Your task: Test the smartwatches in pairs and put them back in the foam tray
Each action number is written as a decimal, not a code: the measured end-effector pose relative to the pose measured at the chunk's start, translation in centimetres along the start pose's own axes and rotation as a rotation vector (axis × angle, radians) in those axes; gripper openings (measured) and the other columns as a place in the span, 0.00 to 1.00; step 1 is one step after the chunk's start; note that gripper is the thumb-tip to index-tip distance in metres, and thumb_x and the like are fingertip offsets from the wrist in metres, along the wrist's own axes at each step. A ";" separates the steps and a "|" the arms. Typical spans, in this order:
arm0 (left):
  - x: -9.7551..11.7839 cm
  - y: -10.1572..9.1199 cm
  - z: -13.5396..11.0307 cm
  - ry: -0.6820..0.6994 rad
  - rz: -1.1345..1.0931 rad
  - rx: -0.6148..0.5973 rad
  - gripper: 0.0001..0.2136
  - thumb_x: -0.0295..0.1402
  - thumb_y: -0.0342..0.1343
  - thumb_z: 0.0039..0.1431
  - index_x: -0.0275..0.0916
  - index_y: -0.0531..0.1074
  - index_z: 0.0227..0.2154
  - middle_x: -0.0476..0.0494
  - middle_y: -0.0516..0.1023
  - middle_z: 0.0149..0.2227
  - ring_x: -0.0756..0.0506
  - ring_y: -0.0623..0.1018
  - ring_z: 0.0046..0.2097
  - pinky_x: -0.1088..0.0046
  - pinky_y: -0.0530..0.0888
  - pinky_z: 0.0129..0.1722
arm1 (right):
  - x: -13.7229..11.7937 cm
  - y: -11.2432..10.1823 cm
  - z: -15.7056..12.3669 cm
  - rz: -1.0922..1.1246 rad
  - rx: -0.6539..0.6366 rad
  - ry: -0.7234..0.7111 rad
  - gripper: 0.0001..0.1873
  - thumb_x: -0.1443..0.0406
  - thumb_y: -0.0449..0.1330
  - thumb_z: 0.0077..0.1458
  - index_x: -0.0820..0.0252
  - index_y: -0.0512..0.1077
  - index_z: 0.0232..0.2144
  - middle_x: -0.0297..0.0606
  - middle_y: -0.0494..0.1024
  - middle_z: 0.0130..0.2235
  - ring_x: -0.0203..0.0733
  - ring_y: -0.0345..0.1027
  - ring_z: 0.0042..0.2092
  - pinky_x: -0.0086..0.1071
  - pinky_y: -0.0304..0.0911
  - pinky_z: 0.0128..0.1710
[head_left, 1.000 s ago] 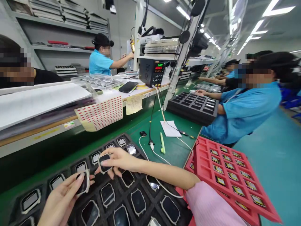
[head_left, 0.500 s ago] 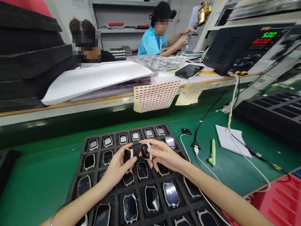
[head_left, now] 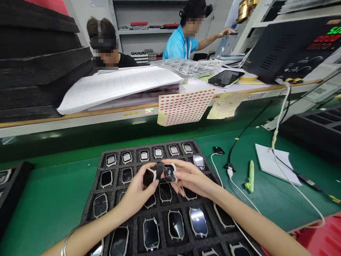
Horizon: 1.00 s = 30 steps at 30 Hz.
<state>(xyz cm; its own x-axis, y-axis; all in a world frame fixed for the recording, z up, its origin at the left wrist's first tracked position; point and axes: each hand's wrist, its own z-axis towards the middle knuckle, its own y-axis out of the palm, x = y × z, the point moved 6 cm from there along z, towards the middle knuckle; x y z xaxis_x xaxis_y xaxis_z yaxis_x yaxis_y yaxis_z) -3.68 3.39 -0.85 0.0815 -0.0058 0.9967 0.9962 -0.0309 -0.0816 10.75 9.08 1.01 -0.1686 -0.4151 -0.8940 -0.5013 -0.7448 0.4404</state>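
The tray (head_left: 163, 227) lies on the table (head_left: 53, 199), 6 watches (head_left: 144, 155) in its far row. To its right lies a pen (head_left: 250, 176), then a loose paper (head_left: 270, 161). Behind, on the raised shelf (head_left: 101, 119), a phone (head_left: 226, 78) lies right of the paper sheets (head_left: 125, 85) and left of the power supply (head_left: 282, 53).

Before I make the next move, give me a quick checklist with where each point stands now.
1. Left hand grips the left watch: ok, between thumb and fingers.
2. Right hand grips the right watch: ok.
3. Right watch screen lit: ok, a graphic shows.
4. Left watch screen lit: not ok, it looks dark.
5. White cable clear of the foam tray: cannot tell; the right forearm hides part.
6. Both watch backs unmarked: cannot tell, out of view.
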 end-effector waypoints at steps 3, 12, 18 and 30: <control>0.3 -0.2 0.0 0.034 0.049 0.009 0.19 0.30 0.53 0.58 0.42 0.62 0.52 0.43 0.71 0.51 0.41 0.69 0.54 0.64 0.65 0.54 | 0.1 -0.1 0.1 -0.015 0.015 -0.009 0.24 0.62 0.64 0.55 0.59 0.66 0.54 0.45 0.75 0.41 0.35 0.71 0.27 0.27 0.68 0.23; 0.8 -0.2 -0.2 0.064 0.145 -0.024 0.19 0.28 0.52 0.58 0.43 0.61 0.53 0.44 0.72 0.49 0.42 0.71 0.51 0.66 0.64 0.52 | 0.5 0.0 0.2 -0.058 0.052 -0.015 0.27 0.63 0.64 0.55 0.62 0.66 0.56 0.39 0.75 0.32 0.36 0.71 0.24 0.27 0.67 0.21; 1.2 -0.4 -0.1 0.069 0.156 -0.021 0.18 0.27 0.51 0.58 0.42 0.60 0.52 0.44 0.71 0.49 0.43 0.70 0.50 0.67 0.65 0.51 | 0.3 0.2 0.2 -0.073 0.046 -0.023 0.25 0.64 0.63 0.55 0.63 0.67 0.55 0.37 0.75 0.29 0.36 0.72 0.24 0.27 0.67 0.21; 1.3 -0.5 -0.1 0.076 0.177 -0.029 0.16 0.25 0.50 0.58 0.42 0.61 0.49 0.45 0.71 0.45 0.44 0.71 0.45 0.69 0.67 0.47 | 0.3 0.3 0.2 -0.128 0.046 -0.028 0.25 0.64 0.63 0.56 0.65 0.67 0.55 0.36 0.75 0.26 0.36 0.71 0.22 0.27 0.68 0.22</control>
<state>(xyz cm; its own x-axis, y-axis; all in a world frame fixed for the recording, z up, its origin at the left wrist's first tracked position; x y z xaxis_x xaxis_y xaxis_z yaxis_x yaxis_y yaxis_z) -4.04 3.30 0.47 0.2512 -0.0888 0.9638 0.9652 -0.0518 -0.2563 10.43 8.84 0.86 -0.1235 -0.3029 -0.9450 -0.5586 -0.7659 0.3185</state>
